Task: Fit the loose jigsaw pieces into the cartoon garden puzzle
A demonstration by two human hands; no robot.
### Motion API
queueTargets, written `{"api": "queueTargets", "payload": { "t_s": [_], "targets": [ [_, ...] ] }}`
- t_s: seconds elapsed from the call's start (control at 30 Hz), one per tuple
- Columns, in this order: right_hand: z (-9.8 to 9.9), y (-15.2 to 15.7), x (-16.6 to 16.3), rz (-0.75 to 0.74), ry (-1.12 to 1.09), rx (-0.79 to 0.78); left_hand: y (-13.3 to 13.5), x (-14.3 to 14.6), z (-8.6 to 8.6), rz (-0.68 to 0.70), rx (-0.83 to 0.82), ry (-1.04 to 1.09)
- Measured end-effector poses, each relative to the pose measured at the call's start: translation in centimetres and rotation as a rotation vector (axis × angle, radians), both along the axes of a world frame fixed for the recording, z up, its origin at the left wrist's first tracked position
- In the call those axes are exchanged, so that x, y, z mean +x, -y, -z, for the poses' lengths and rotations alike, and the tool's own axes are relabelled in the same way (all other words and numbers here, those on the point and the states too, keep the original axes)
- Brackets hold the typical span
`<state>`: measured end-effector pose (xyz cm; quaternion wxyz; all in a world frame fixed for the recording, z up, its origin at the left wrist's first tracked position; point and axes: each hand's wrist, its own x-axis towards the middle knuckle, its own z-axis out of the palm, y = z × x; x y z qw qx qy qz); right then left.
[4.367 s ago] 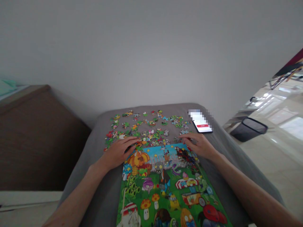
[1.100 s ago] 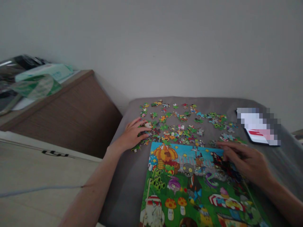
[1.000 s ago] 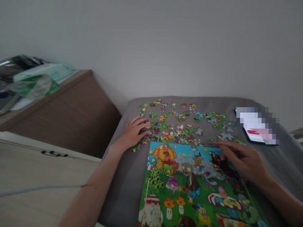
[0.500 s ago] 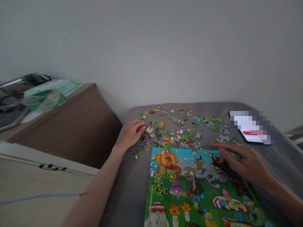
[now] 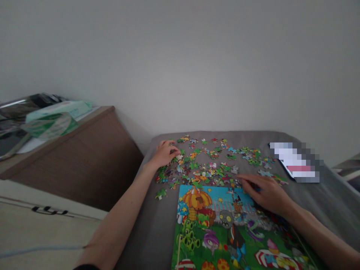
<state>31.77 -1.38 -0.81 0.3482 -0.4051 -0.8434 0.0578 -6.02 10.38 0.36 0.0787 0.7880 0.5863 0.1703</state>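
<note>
A colourful cartoon puzzle picture (image 5: 213, 225) lies on a grey cloth-covered surface (image 5: 157, 225). Beyond its top edge, several loose puzzle pieces (image 5: 210, 161) are scattered. My left hand (image 5: 165, 153) reaches to the far left of the scatter, its fingers curled down onto the pieces; I cannot make out whether anything is pinched in them. My right hand (image 5: 266, 193) rests flat at the picture's top right corner, fingers stretched toward the pieces. One stray green piece (image 5: 161, 194) lies apart, left of the picture.
A phone (image 5: 295, 165) with a lit screen lies at the right on the cloth. A brown wooden cabinet (image 5: 84, 157) stands on the left, with green packets (image 5: 53, 120) on top. A plain wall runs behind.
My left hand has moved farther out and up along the left side of the scattered pieces. My right hand slid left along the picture's top edge. The view shifted slightly.
</note>
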Motion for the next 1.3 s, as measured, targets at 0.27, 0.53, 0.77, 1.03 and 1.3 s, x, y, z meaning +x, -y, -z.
{"api": "queueTargets", "payload": {
  "t_s": [0.27, 0.53, 0.77, 1.03, 1.3],
  "targets": [
    [0.7, 0.7, 0.2, -0.052, 0.023, 0.036, -2.2, -2.6, -0.1, -0.104, 0.023, 0.037],
    [1.1, 0.9, 0.5, -0.051, 0.028, -0.01, -1.7, -1.6, 0.8, -0.08, 0.033, 0.036],
    [0.8, 1.0, 0.7, -0.032, -0.001, -0.04, -1.3, -2.3, -0.7, -0.038, 0.012, 0.029],
    [0.8, 1.0, 0.5, -0.028, 0.003, -0.073, 1.9, -3.8, -0.6, 0.149, -0.098, -0.009],
    [0.4, 1.2, 0.3, -0.032, -0.019, -0.09, 2.7, -3.0, -0.6, 0.143, -0.073, -0.036]
  ]
}}
